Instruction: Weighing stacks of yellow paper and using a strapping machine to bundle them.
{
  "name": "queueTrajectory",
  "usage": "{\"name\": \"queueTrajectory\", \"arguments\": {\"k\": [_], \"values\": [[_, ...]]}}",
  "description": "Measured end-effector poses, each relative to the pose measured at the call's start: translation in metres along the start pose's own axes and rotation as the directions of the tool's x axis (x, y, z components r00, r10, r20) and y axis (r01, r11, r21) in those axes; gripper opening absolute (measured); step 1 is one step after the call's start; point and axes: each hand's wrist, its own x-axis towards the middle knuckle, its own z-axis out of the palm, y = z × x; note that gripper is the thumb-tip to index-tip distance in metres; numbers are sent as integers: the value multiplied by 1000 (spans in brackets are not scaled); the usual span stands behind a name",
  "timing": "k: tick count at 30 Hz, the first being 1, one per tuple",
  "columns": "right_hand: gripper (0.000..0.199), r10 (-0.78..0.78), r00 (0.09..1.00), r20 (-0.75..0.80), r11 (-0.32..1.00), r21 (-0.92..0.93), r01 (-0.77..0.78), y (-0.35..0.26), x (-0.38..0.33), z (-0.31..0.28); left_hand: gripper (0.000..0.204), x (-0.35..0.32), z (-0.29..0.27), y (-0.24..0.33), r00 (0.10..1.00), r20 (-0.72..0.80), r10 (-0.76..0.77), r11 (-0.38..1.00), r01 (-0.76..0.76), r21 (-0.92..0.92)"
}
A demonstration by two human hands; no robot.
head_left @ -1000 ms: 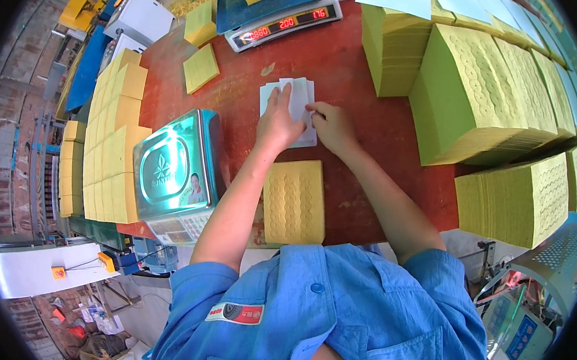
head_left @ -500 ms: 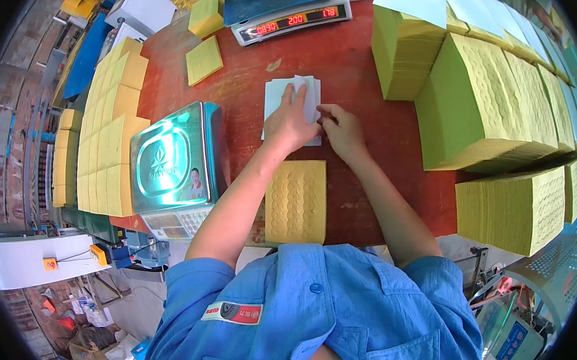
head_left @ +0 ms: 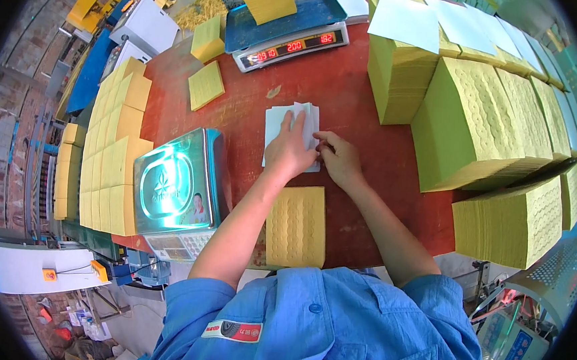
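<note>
Red tabletop (head_left: 240, 110), littered floor (head_left: 138, 320); white sheets (head_left: 276, 121) beneath left grip (head_left: 290, 151), spread (right grip (head_left: 341, 161) unclear)

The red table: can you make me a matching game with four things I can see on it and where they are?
Things:
1. left hand
2. scale with red lit digits
3. scale with a shiny top
4. yellow patterned block

Places:
A. just left of the left forearm
B. right in front of the blue shirt
C. resting on the white sheets
D. under the blue tray

Right pairs: 1-C, 2-D, 3-A, 4-B
</note>
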Motion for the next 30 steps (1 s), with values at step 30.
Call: {"name": "queueTrajectory", "arguments": {"k": [30], "values": [[26,-115,990,-82,917,-393,74,-41,27,33,25,5,22,-67,993,-114,36,454,-118,-883]]}}
